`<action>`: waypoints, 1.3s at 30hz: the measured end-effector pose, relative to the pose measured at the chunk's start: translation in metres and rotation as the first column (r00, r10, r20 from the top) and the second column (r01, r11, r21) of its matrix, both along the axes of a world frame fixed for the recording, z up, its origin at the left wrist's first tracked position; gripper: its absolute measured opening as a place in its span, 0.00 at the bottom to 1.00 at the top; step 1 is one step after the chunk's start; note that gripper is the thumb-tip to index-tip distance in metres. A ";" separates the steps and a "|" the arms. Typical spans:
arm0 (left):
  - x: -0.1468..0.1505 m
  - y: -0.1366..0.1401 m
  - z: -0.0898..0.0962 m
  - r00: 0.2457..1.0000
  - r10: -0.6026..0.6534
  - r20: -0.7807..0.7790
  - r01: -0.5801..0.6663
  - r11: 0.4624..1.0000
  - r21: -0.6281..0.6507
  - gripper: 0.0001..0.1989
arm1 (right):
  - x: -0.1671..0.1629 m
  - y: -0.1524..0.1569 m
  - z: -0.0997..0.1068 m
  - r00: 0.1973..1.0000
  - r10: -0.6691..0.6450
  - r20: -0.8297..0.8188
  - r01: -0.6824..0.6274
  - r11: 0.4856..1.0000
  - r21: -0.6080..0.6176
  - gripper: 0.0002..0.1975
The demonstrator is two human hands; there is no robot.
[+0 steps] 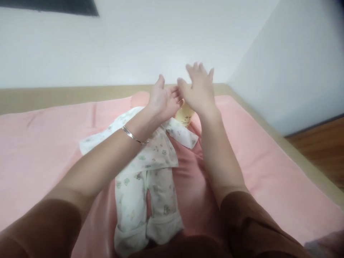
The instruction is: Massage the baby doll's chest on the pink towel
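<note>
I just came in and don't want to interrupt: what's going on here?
Someone has both arms stretched over a pink cloth sheet. The bare left hand, a silver metal bracelet near its wrist, shows its palm, fingers slightly curled; the bare right hand spreads its fingers beside it. A yellowish bottle with dark print is partly hidden behind them; whether either hand touches it cannot be told. A small white cloth outfit with a fine print, top and trousers, lies on the sheet.
</note>
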State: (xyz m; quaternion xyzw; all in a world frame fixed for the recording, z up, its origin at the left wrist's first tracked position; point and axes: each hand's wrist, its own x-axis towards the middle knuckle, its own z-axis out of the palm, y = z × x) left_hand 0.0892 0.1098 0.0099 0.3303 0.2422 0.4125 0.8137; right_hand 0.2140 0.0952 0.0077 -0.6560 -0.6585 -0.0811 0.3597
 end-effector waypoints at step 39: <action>-0.148 -0.065 0.058 0.992 0.060 0.113 -0.074 0.989 0.126 0.32 | -0.011 0.009 -0.019 0.979 -0.150 0.141 0.181 0.953 -0.242 0.41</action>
